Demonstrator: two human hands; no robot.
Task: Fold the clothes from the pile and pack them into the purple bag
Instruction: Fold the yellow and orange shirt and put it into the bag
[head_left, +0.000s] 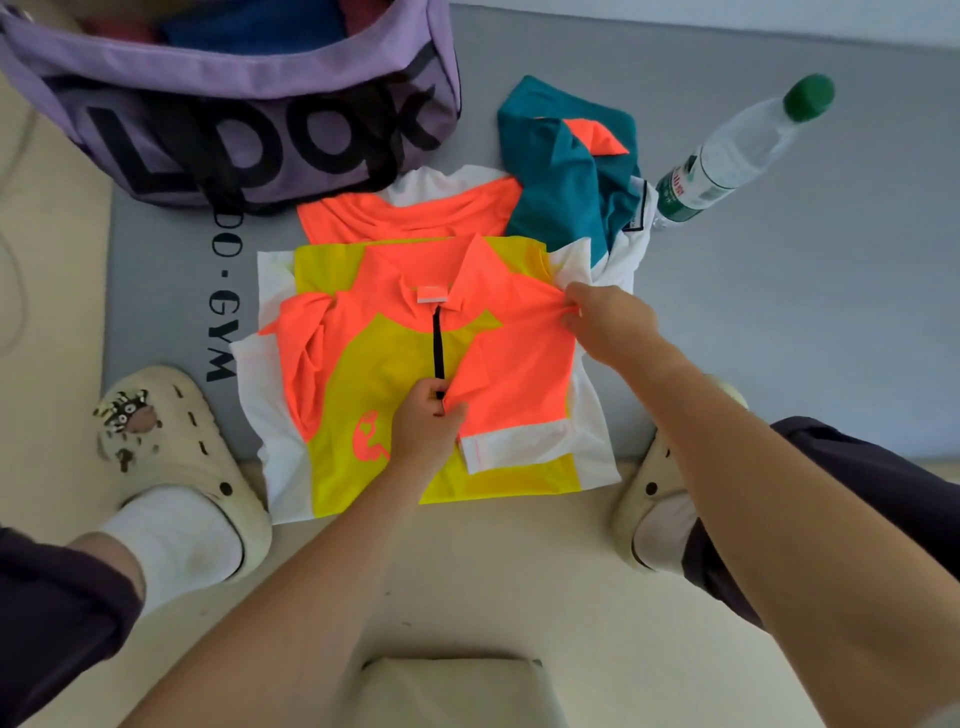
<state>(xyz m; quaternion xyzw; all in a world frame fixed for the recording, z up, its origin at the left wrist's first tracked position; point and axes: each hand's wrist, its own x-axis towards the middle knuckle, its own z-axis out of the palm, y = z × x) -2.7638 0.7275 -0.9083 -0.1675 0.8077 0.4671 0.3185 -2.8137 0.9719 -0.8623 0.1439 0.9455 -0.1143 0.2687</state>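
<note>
A yellow, orange and white shirt (395, 364) lies flat on the grey mat, collar away from me, with a black zip down its chest. My left hand (428, 423) pinches the orange sleeve's edge near the zip's lower end. My right hand (610, 322) pinches the same orange sleeve at the shoulder; the sleeve lies folded across the chest. Behind it lie an orange and white garment (415, 210) and a crumpled teal one (571, 166). The purple bag (223, 109) stands open at the back left with folded clothes inside.
A plastic water bottle (737, 150) with a green cap lies at the back right of the grey mat (805, 312). My cream clogs sit on either side of the shirt, left (176, 457) and right (654, 499). A pale box edge (452, 686) is below.
</note>
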